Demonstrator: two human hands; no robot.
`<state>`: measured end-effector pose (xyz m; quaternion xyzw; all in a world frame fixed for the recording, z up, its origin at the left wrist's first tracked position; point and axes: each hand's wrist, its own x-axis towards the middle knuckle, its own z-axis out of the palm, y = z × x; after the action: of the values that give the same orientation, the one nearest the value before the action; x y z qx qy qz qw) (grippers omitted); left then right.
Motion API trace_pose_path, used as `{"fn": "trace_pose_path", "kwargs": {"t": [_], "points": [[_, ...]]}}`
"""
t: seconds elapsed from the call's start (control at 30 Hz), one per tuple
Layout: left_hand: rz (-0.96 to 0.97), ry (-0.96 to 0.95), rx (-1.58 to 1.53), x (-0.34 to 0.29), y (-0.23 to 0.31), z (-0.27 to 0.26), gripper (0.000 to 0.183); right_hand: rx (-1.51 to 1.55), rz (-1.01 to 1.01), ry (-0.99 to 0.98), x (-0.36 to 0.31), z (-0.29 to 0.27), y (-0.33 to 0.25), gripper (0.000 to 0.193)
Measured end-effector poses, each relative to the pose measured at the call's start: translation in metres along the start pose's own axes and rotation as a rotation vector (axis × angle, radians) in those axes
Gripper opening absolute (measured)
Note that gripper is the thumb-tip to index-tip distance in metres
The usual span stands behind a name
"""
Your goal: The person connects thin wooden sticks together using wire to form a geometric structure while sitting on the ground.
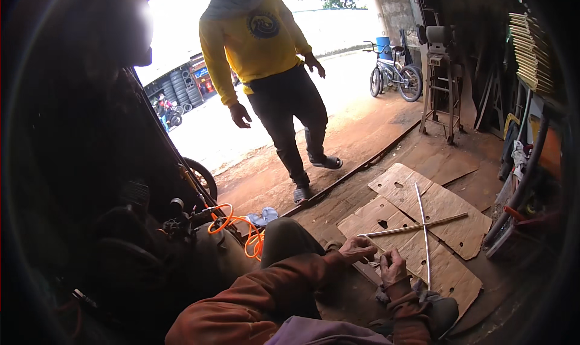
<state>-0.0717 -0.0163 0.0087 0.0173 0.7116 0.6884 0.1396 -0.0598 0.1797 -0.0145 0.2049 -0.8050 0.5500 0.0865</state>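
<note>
Close together at the near edge of the cardboard are my left hand (357, 249) and my right hand (393, 268). Fingers of both are closed in a pinch, the right one pointing up. Whatever lies between the fingertips is too small to make out. Just beyond, two thin pale rods cross each other on the brown cardboard (450, 239). One rod (447, 219) runs roughly left to right, its left end near my left hand. The other rod (419, 201) runs from far to near, passing right of my right hand.
A person in a yellow sweatshirt (257, 49) stands at the doorway sill. An orange hose (252, 239) coils left of my knee beside a dark tank (220, 257). A bench grinder (438, 40) on a stand and a bicycle (396, 73) are at the far right.
</note>
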Motion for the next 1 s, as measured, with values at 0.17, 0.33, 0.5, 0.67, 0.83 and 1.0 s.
{"fn": "trace_pose_path", "kwargs": {"t": [0.17,0.33,0.5,0.67,0.83,1.0], "points": [[-0.069,-0.163,0.119,0.010,0.002,-0.005,0.033,0.294,0.070,-0.007,0.003,0.003,0.037,0.011],[-0.013,-0.024,0.227,0.009,-0.006,-0.005,0.040,0.309,0.203,-0.181,0.001,-0.007,0.031,0.014],[0.333,-0.266,0.534,-0.006,0.010,0.007,0.023,0.065,0.051,-0.240,-0.003,-0.007,0.023,0.016],[0.408,-0.307,0.665,0.010,-0.003,0.015,0.014,-0.024,0.106,-0.140,-0.012,-0.011,0.033,0.018],[0.700,-0.214,0.895,0.014,0.090,0.019,0.050,0.086,-0.017,-0.150,0.009,0.008,0.014,0.014],[1.193,-0.356,0.502,-0.011,0.261,0.153,0.094,0.141,0.103,-0.105,0.002,0.015,0.047,0.012]]}}
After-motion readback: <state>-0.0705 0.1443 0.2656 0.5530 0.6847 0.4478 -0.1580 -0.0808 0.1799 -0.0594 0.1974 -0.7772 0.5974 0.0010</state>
